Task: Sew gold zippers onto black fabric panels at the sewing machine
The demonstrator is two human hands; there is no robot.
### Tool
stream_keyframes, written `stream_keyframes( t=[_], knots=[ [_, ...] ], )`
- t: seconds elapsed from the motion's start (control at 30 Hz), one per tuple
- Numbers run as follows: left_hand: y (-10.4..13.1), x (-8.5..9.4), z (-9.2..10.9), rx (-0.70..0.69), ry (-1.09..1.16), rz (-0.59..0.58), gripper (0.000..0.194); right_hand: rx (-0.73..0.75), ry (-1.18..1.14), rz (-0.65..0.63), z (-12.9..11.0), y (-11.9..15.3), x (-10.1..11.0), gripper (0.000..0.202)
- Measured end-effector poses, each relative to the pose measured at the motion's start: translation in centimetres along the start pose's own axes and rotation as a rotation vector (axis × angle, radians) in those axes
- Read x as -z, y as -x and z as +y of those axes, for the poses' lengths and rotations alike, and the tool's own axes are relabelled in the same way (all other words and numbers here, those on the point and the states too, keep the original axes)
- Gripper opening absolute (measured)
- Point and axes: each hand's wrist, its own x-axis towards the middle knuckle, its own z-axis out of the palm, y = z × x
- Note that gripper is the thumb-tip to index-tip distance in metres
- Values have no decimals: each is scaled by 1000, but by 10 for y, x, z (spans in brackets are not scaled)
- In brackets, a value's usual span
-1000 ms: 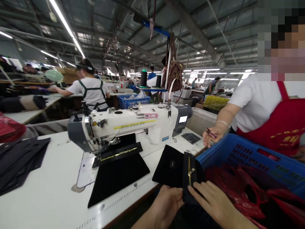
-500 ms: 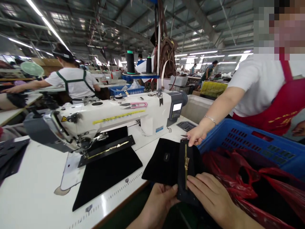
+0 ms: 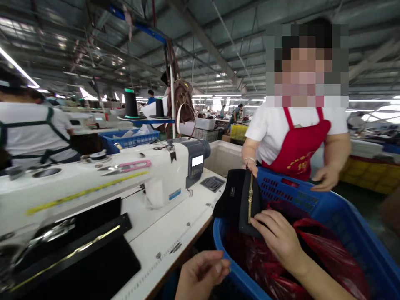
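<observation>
White table [image 3: 165,227], black panel [image 3: 109,260] atop — metal roof [image 3: 218,25] overhead (lights [image 3: 18,66] glowing).

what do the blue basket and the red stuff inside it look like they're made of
The blue basket: probably moulded plastic, satin, going by its smooth walls and slots. The red wrapping: likely thin, glossy plastic film, given its crinkles and bright highlights.

Sewing machine [image 3: 125,175], on bench [image 3: 175,225]; cloth panel [image 3: 81,262], beneath machine head; crate [image 3: 340,208], right of bench; plastic bag [image 3: 331,250], inside crate.
</observation>
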Motion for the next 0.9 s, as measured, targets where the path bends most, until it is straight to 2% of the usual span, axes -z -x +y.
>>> stream_keyframes(
  t=[0.07, 0.13, 0.23, 0.3, 0.4, 0.43, 0.5, 0.6, 0.67, 0.77, 0.9],
  knots=[
    [-7, -4, -5, -159, -207, -70, 35, -94, 4, -2, 20, 1, 5, 27],
    [-16, -15, -2, -387, -421, -104, 28, -209, -2, -12, 35, -3, 11, 26],
    [-35, -47, 16, -663, -646, -120, 32, -432, -38, -41, 48, -16, 21, 18],
    [-51, -73, 29, -720, -720, -127, 41, -554, -89, -105, 49, -26, 28, 15],
    [-76, -107, 42, -668, -709, -52, 71, -671, -241, -256, 43, -37, 36, 18],
    [-84, -114, 44, -620, -683, -68, 72, -697, -305, -306, 42, -40, 39, 19],
    [-99, -122, 44, -475, -565, -209, 57, -731, -441, -395, 42, -45, 44, 20],
    [-112, -118, 39, -245, -283, -397, 35, -764, -595, -477, 49, -46, 51, 24],
    [-115, -112, 34, -124, -163, -428, 25, -788, -633, -497, 54, -43, 52, 26],
    [-116, -104, 26, 6, -88, -441, 25, -825, -638, -509, 57, -36, 47, 28],
    [-116, -101, 18, 82, -32, -475, 30, -849, -692, -543, 57, -27, 39, 28]
  ],
)
